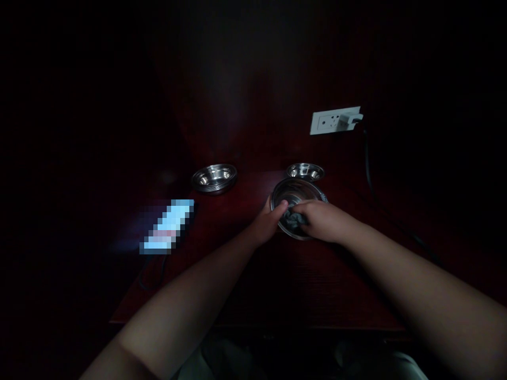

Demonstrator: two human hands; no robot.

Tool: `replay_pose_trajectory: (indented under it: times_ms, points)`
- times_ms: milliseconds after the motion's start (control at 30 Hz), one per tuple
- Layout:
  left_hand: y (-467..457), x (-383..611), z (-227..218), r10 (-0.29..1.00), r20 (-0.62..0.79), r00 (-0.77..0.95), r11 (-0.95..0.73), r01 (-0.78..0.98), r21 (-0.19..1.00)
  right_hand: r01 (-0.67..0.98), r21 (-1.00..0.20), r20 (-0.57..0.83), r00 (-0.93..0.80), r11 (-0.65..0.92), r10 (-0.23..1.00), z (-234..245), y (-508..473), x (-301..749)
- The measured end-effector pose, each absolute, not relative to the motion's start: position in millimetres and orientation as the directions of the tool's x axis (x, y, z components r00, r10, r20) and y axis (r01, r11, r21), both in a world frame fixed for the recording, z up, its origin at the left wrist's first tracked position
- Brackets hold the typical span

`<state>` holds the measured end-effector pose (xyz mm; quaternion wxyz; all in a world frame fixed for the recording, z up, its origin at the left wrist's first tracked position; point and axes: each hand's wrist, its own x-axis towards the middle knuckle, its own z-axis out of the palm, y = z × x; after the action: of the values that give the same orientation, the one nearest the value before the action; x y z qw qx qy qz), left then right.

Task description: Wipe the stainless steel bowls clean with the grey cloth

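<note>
A steel bowl (pixel 293 193) is tilted toward me over the dark red table (pixel 317 285). My left hand (pixel 266 222) grips its left rim, thumb over the edge. My right hand (pixel 322 219) is closed on a dark grey cloth (pixel 292 220) pressed inside the bowl's lower part. The room is very dim, so the fingers are partly hidden.
A stack of steel bowls (pixel 214 177) stands at the back left and another steel bowl (pixel 305 171) just behind the held one. A lit phone screen (pixel 168 226) lies at the left. A wall socket with a plug (pixel 336 120) and a black cable (pixel 370 169) are at the right.
</note>
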<state>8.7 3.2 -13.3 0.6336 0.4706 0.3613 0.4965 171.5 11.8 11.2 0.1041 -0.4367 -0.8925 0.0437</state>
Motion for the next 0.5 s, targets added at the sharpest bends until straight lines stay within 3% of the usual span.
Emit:
replay_pose_trajectory:
  times_ms: [167, 500]
  points:
    - [5.6, 7.5, -17.5, 0.971, 0.011, 0.237, 0.058, -0.282, 0.958, 0.780, -0.131, 0.217, -0.579, 0.611, 0.786, 12.3, 11.8, 172.2]
    - [10.7, 5.7, -20.5, 0.979, -0.044, 0.198, 0.100, -0.282, 0.954, 0.793, -0.093, 0.219, -0.574, 0.602, 0.789, 16.4, 9.1, 171.9]
